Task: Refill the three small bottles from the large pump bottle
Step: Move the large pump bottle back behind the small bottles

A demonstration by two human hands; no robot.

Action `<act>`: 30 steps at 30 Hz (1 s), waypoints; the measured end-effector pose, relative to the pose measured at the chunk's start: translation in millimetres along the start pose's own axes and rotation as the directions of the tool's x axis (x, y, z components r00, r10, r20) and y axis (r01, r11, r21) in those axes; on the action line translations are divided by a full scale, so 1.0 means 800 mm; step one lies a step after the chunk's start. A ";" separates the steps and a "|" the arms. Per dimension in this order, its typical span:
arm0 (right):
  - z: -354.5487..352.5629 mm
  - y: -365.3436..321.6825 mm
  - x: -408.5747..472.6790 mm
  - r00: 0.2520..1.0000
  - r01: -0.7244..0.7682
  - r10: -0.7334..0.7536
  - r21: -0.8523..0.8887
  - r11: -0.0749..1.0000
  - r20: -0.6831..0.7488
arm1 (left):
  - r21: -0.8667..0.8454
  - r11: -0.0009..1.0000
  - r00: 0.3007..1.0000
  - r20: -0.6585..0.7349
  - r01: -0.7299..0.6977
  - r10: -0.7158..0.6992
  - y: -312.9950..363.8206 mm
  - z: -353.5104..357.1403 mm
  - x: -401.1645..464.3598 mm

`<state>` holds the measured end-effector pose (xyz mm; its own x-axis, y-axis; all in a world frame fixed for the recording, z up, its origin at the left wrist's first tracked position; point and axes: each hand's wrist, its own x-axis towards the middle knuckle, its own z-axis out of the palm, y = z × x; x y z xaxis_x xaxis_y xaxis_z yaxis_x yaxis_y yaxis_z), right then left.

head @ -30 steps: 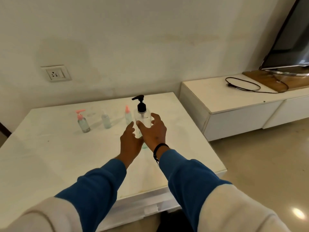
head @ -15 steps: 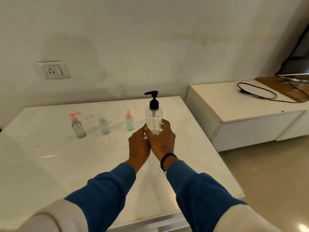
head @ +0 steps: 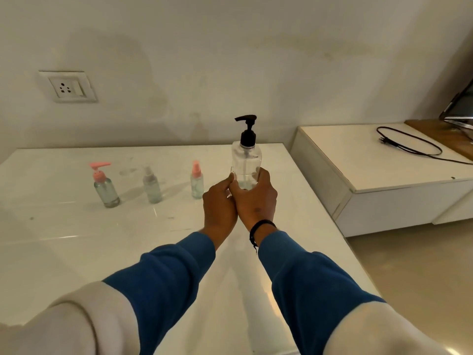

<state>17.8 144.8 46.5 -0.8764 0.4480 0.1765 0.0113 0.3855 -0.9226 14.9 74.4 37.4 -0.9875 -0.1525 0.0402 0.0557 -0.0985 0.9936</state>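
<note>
both hands (head: pixel 240 203) gripping pump bottle (head: pixel 246 162), 3 small bottles (head: pixel 152 187) left

At the upper left of the frame we see a white wall socket (head: pixel 68 87) set in the pale wall (head: pixel 230 60). On the right stands a low white cabinet (head: pixel 384 175); a black cable (head: pixel 409 143) loops on its top. At the far right edge we find a dark screen (head: pixel 460 111) on a wooden board (head: pixel 440 134). Beige floor (head: pixel 422 265) fills the lower right.
</note>
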 end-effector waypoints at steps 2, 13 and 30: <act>0.005 0.001 0.003 1.000 0.015 -0.015 -0.016 1.000 -0.005 | -0.061 0.997 0.999 0.006 0.038 -0.038 -0.004 0.001 0.007; 0.018 0.006 0.009 0.999 0.026 -0.027 -0.036 0.999 -0.027 | 0.279 0.947 0.987 0.022 -0.158 0.158 -0.025 -0.009 0.026; 0.021 0.010 0.009 0.999 0.027 -0.028 -0.027 0.999 -0.027 | 0.289 0.946 0.989 0.011 -0.144 0.148 -0.030 -0.010 0.029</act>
<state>3.5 137.5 34.3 -0.8633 0.4584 0.2111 0.0007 0.4194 -0.9078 -7.8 65.0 13.6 -0.9701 -0.1541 0.1875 0.1527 0.2130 0.9650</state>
